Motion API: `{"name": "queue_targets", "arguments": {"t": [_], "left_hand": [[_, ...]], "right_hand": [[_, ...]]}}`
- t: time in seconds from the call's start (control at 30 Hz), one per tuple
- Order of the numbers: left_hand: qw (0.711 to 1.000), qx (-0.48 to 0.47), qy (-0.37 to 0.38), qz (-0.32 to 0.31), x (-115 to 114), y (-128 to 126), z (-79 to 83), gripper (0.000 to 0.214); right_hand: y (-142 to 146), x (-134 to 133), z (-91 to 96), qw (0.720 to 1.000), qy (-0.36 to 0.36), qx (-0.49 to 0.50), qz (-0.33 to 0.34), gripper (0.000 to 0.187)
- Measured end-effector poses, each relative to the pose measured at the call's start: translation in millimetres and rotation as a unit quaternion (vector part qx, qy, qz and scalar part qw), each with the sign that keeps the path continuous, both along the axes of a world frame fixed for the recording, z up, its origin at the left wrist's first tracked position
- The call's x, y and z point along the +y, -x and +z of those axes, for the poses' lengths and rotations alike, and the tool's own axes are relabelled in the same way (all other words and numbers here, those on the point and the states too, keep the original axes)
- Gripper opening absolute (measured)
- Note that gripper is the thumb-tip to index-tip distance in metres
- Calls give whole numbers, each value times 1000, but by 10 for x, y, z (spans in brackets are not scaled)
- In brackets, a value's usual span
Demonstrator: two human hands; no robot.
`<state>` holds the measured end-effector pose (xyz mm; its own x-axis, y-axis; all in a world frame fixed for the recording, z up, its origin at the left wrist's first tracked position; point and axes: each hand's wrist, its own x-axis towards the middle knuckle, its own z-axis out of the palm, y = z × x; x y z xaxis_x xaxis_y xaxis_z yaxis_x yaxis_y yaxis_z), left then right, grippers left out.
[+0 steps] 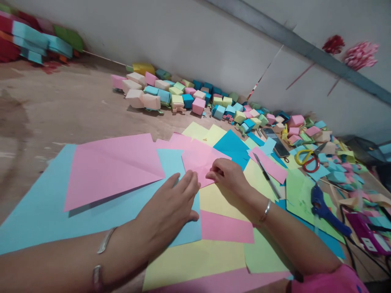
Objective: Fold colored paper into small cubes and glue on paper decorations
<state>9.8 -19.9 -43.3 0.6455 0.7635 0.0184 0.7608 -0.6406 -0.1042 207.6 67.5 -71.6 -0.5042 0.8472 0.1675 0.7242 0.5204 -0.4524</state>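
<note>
A small pink sheet point(200, 160) is seen lying on a spread of overlapping coloured papers on the floor point(61, 110), near the middle of the view; its near edge is pinched by the right hand point(227, 175), whose fingers point(214, 176) are closed on the paper; the left hand point(171, 203) is laid flat just beside it, palm down, with its fingers point(186, 181) stretched out and open, the tips touching or nearly touching the sheet's left corner; this hand is rested on a large light-blue sheet point(39, 207), over which a large pink sheet point(113, 169) with a diagonal crease is laid to the left; a yellow sheet point(220, 199) and a pink strip point(226, 228) are found below the right hand; a metal bangle point(266, 210) is worn on the right wrist, and another point(105, 240) on the left forearm; to the right, a slim craft knife point(267, 177), scissors point(307, 159) with yellow and red handles, a phone point(276, 142) and a blue glue gun point(324, 207) are spread among paper scraps; a long row of folded paper cubes point(183, 97) is lined up against the wall, well apart from the hands; paper flowers point(360, 55) are fixed to the wall at the upper right.
</note>
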Motion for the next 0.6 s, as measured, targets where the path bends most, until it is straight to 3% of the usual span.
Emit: {"name": "queue_targets", "arguments": {"t": [0.13,0.43,0.6], "left_hand": [[997,-63,17,-48,72,6,-86,47],[991,-113,56,-53,125,53,-69,49],[993,-83,66,-49,153,37,-60,44]], "right_hand": [[-9,16,-5,1000,8,1,2,28],[-1,25,-13,1000,-6,19,1,30],[-4,25,16,1000,11,5,3,28]]}}
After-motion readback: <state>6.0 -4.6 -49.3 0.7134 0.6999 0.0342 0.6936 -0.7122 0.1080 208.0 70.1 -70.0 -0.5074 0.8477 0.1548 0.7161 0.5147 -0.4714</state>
